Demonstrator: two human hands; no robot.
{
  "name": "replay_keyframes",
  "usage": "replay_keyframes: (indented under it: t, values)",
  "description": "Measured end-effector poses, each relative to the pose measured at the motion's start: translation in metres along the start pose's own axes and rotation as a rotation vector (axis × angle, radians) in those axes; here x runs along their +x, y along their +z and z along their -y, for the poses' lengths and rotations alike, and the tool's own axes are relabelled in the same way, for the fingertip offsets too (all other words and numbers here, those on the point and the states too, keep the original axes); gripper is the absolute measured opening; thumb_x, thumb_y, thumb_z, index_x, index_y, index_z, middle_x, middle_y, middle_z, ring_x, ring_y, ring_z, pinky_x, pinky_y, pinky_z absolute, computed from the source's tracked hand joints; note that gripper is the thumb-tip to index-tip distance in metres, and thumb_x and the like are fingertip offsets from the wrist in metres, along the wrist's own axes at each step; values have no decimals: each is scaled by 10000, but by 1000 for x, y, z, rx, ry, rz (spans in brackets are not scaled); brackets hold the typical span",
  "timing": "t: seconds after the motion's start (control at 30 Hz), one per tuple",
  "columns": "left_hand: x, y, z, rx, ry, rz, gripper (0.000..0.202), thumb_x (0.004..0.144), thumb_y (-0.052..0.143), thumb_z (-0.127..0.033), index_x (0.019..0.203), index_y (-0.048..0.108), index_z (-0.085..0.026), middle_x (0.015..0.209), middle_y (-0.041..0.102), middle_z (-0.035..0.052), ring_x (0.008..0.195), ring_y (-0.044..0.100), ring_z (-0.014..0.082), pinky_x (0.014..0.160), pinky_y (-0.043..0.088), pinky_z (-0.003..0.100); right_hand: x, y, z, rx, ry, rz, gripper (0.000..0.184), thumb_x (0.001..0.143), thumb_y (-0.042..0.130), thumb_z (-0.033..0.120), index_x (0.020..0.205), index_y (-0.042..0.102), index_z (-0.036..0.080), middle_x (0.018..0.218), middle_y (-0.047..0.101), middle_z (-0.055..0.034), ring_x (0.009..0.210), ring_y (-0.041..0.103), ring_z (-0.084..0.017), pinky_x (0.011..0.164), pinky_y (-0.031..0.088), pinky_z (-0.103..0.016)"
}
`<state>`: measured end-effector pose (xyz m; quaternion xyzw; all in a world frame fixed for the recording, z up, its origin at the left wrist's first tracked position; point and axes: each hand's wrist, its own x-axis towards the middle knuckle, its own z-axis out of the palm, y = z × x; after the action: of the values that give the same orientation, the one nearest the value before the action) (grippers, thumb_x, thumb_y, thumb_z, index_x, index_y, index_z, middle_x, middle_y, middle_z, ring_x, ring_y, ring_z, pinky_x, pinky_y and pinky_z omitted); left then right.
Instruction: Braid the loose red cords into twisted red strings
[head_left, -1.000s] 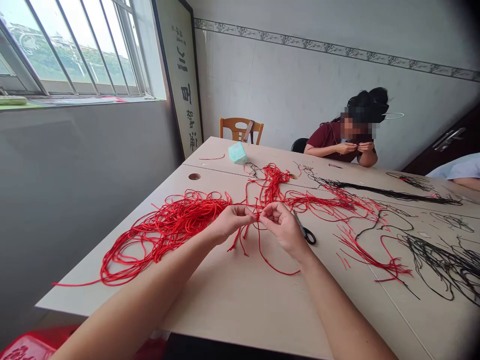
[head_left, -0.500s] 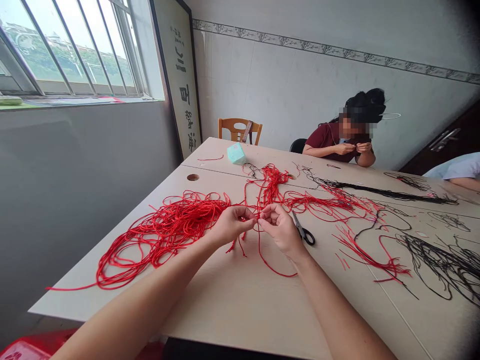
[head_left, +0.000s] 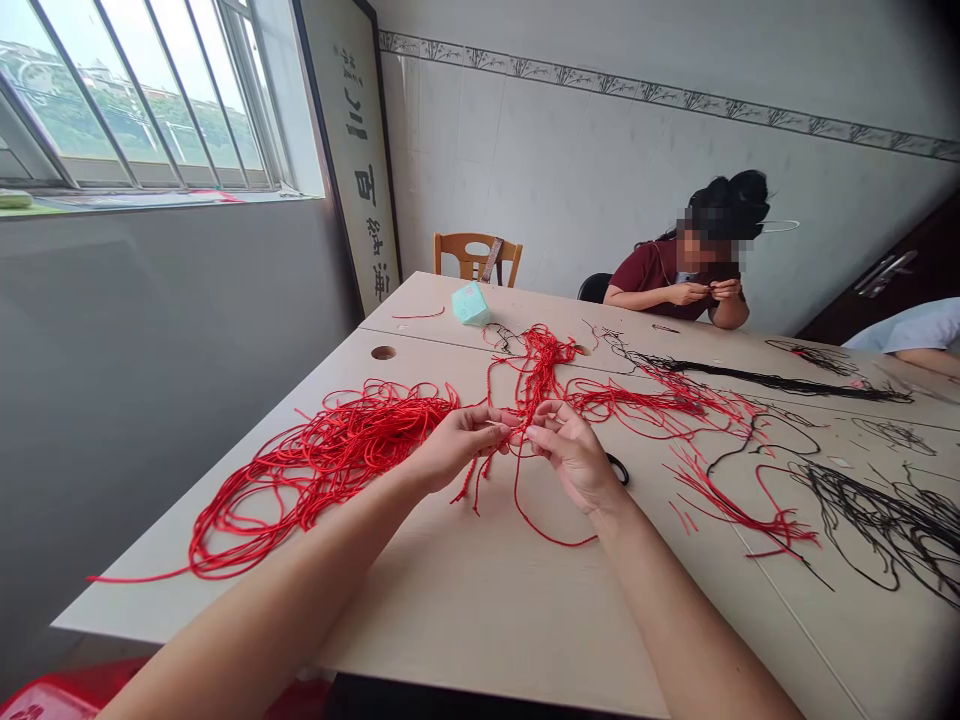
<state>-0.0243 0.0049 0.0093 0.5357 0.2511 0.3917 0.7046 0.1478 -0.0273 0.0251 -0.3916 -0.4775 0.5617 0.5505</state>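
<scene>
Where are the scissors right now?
In the head view, the scissors lie on the table just beyond the right hand, which hides all but a black handle loop.

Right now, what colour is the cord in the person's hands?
The cord is bright red, clearest in the head view.

A white tiled wall (head_left: 480, 170) stood behind a wooden chair (head_left: 478, 255); a metal-barred window (head_left: 142, 100) and framed calligraphy panel (head_left: 352, 150) lay left, a dark door (head_left: 892, 275) right.

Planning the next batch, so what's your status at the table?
Left hand pinching red cord. Right hand fingertips at same cord. Scissors beside right hand, partly hidden.
</scene>
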Motion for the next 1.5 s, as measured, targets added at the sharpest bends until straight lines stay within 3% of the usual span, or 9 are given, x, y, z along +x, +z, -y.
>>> replay_keyframes:
  t: [0.17, 0.5, 0.73, 1.0, 1.3, 1.5]
  values:
    - [1, 2, 0, 93, 44, -48, 316, 654, 733, -315, 901, 670, -129, 794, 655, 45, 728, 563, 121, 745, 421, 278, 0, 0, -2, -9, 11, -12, 335, 619, 714, 237, 863, 484, 224, 744, 538, 39, 562, 464, -82, 586, 413, -242]
    - [1, 2, 1, 116, 95, -74, 233, 678, 714, -313, 782, 635, -120, 745, 621, 13, 725, 551, 107, 742, 400, 251, -2, 5, -5, -36, -6, -12, 332, 631, 717, 248, 852, 473, 208, 713, 546, 38, 583, 469, -84, 577, 383, -226]
    - [2, 2, 5, 104, 99, -82, 233, 723, 676, -332, 826, 636, -126, 792, 636, 34, 754, 563, 120, 769, 409, 267, -2, 9, -12, -141, -123, -78, 312, 675, 686, 231, 878, 450, 215, 748, 600, 26, 691, 541, -109, 673, 428, -258]
    - [1, 4, 4, 81, 77, -101, 263, 695, 706, -311, 869, 670, -117, 847, 678, 68, 797, 594, 145, 827, 429, 300, 0, 8, -16, -114, -138, -145, 315, 661, 681, 227, 885, 461, 205, 738, 601, 25, 648, 534, -100, 643, 433, -257]
    - [2, 5, 5, 225, 94, -173, 286, 658, 725, -324, 849, 706, -112, 846, 712, 90, 807, 629, 186, 811, 459, 319, 1, 10, -21, -63, -117, -208, 307, 644, 678, 231, 854, 455, 198, 706, 586, 33, 583, 508, -85, 578, 406, -229]
    - [0, 8, 4, 176, 94, -144, 304, 658, 720, -338, 868, 697, -120, 870, 709, 81, 849, 632, 200, 833, 456, 332, 0, 11, -22, -216, -200, -249, 296, 673, 655, 235, 873, 439, 207, 734, 588, 24, 639, 539, -107, 606, 429, -245]
